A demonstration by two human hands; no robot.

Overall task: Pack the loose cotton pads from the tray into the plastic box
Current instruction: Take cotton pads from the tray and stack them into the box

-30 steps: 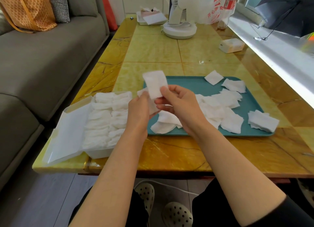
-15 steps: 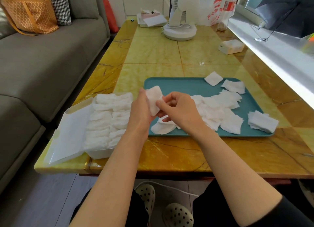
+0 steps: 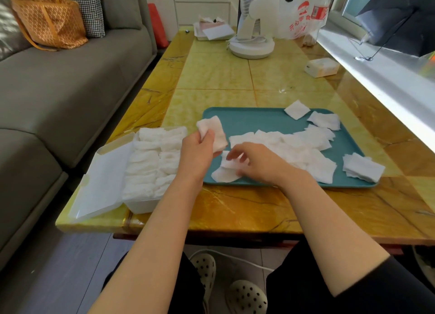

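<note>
Above tray (image 3: pixel 259 123) edge, pad (image 3: pixel 217 130) in fingers (image 3: pixel 208 136)

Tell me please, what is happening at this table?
A person is moving cotton pads from the tray into the box. The left hand holds one pad over the tray's left edge. The right hand touches pads at the tray's near corner, grip unclear. The box holds rows of pads, and many lie loose on the tray.

Plastic bag (image 3: pixel 297 19) w/ red "开心"
</note>
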